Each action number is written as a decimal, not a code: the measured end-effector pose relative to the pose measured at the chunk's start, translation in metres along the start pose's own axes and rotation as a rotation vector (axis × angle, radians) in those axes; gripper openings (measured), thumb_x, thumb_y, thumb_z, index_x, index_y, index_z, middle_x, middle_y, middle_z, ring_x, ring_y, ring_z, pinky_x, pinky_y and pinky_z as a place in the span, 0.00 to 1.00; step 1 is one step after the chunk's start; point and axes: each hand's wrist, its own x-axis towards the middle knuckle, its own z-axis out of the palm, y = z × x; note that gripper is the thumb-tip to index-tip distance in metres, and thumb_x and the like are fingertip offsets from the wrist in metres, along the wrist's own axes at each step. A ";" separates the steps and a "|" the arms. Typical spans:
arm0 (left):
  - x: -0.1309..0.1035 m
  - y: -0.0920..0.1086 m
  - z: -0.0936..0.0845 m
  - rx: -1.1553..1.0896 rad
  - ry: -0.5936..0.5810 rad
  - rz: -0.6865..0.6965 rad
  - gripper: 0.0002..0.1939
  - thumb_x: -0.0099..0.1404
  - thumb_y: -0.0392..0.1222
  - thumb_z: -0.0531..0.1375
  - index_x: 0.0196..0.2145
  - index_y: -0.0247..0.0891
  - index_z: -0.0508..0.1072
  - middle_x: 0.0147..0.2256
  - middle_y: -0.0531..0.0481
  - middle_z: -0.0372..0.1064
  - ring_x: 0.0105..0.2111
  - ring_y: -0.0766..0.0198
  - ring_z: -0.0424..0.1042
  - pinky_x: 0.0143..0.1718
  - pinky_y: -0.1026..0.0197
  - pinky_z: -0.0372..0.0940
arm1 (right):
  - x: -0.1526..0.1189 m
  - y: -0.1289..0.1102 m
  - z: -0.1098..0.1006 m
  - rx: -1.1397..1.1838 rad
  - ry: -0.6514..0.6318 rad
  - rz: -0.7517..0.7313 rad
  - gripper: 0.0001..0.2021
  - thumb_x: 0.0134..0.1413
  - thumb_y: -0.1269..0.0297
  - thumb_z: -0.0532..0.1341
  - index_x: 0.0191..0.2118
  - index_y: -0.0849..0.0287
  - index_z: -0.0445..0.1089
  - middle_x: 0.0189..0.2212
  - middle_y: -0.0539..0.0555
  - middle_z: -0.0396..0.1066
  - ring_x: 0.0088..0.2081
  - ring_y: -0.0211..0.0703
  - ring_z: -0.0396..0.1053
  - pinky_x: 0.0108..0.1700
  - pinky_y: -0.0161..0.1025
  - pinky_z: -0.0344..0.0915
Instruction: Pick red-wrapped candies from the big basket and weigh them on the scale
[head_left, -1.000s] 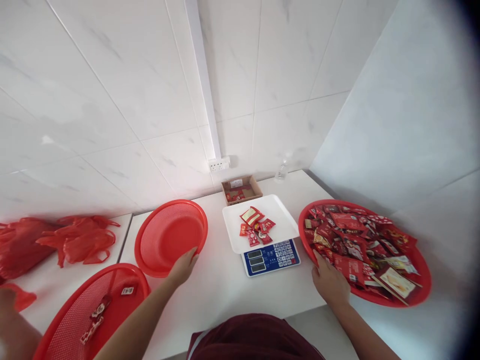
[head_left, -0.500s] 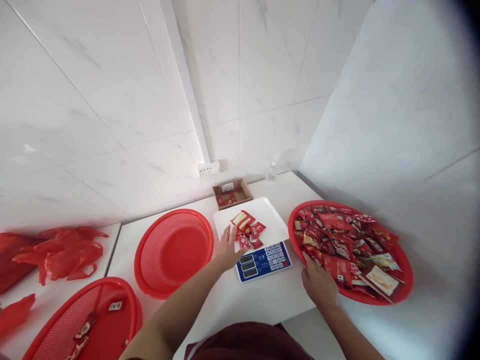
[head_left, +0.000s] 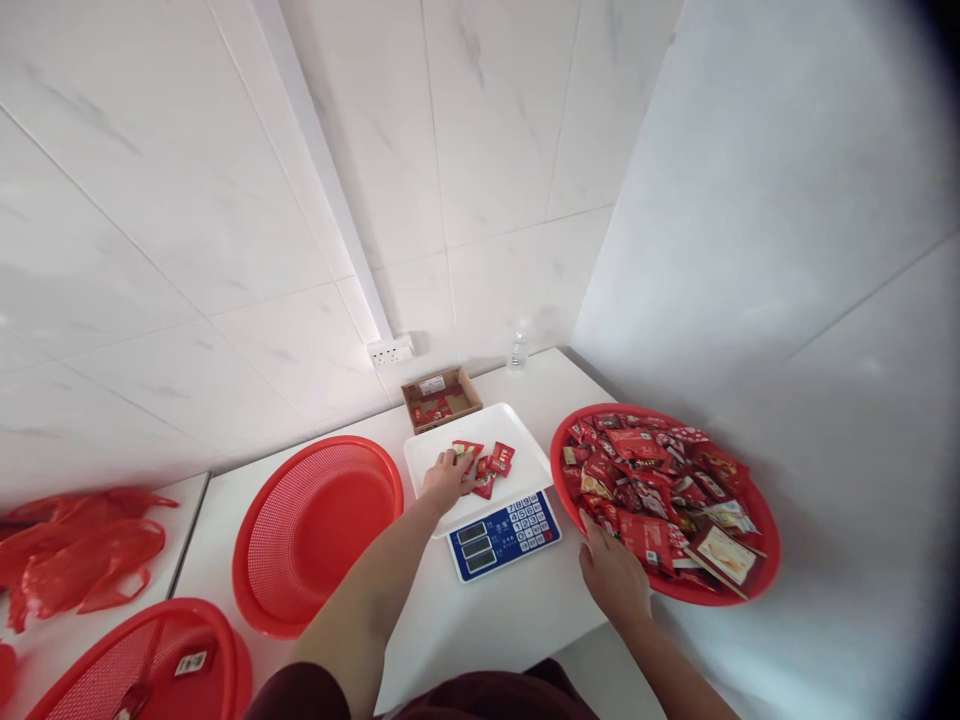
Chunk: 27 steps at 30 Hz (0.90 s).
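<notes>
My left hand (head_left: 444, 480) reaches over the white tray of the scale (head_left: 532, 455), its fingers bent down onto small red packets (head_left: 484, 478); whether it grips one is hard to tell. Below the tray is the blue scale panel (head_left: 504, 537) with its keys and displays. At the right, my right hand (head_left: 611, 572) rests at the near left rim of a red basket (head_left: 772, 560) heaped with red snack packets (head_left: 649, 490). Its fingertips are at the rim and partly hidden.
An empty red basket (head_left: 315, 540) stands left of the scale, with another (head_left: 217, 640) nearer, holding a few packets. Red plastic bags (head_left: 90, 555) lie far left. A cardboard box (head_left: 442, 400) and a clear bottle (head_left: 517, 350) stand near the wall.
My left hand has moved from the tray's edge onto the packets, which lie differently. My right hand stays at the basket's rim. The whole view has shifted.
</notes>
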 end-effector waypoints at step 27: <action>-0.066 -0.032 -0.027 0.091 0.165 -0.110 0.27 0.67 0.52 0.49 0.60 0.38 0.59 0.62 0.39 0.52 0.62 0.49 0.50 0.60 0.47 0.50 | 0.000 0.003 0.005 -0.036 -0.006 -0.037 0.24 0.57 0.71 0.46 0.58 0.69 0.61 0.51 0.64 0.70 0.49 0.49 0.70 0.49 0.42 0.65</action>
